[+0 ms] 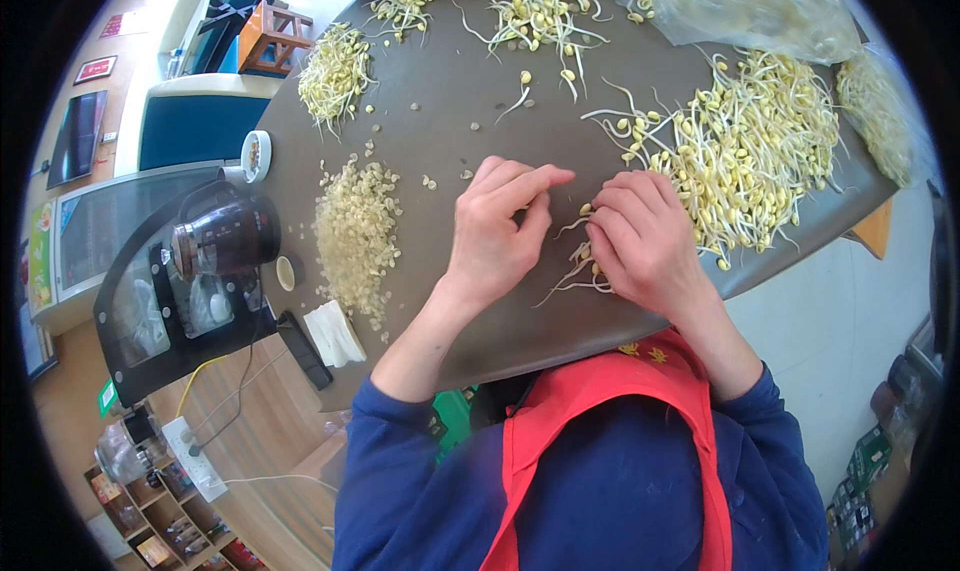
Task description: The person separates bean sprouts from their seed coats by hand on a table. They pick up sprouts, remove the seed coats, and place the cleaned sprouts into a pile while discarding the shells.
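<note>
My left hand [499,230] is over the brown table, its thumb and index finger apart and nothing visible between them. To its right, my right hand [645,245] has its fingers curled over a few soybean sprouts [574,275]; their thin tails stick out on the left side of the fingers. Part of those sprouts is hidden by the hand. Right beside it spreads a large heap of yellow-headed soybean sprouts [750,151]. A pile of pale, loose seed hulls [356,233] lies left of my left hand. One single sprout [523,87] rests farther up the table.
Smaller sprout piles lie at the far left [334,76] and the far middle [536,16]. Clear plastic bags [757,16] containing sprouts sit along the right far edge. On the left edge stand a glass kettle [221,233], a small cup [286,273], folded tissue [334,334] and a black phone-like object [304,350].
</note>
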The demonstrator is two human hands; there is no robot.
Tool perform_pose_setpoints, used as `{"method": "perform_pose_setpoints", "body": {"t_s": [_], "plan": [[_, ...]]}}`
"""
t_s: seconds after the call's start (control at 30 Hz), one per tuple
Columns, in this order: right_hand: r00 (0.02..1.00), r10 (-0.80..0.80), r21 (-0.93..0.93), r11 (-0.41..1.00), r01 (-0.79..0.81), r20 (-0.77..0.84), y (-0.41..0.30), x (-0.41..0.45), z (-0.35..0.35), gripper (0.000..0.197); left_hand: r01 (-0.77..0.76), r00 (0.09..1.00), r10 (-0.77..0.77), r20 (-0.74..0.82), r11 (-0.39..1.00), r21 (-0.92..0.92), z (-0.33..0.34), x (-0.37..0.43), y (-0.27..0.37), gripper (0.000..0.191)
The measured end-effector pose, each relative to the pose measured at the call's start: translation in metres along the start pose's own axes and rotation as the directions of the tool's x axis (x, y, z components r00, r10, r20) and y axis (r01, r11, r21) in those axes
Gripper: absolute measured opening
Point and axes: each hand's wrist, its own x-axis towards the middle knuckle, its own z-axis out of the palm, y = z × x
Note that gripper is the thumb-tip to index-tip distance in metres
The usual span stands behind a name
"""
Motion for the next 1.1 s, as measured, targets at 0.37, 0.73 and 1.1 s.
{"method": "perform_pose_setpoints", "body": {"t_s": [0.37,0.73,1.1], "plan": [[1.000,0.012,-0.001,1.000,-0.012,-0.016,0.000,0.001,0.000,0.016,0.084,0.995,-0.095,-0.031,0.961,-0.262,0.010,0.006,-0.014,0.027],[0.999,0.023,0.022,1.000,-0.023,-0.022,0.000,0.000,0.000,0.014,0.304,0.945,-0.299,-0.135,0.952,0.017,-0.012,-0.004,-0.026,0.021],[0.999,0.023,0.017,1.000,-0.023,-0.026,0.000,0.001,0.000,0.014,-0.132,0.981,0.049,0.189,0.880,0.456,-0.014,0.010,-0.014,0.008]]}}
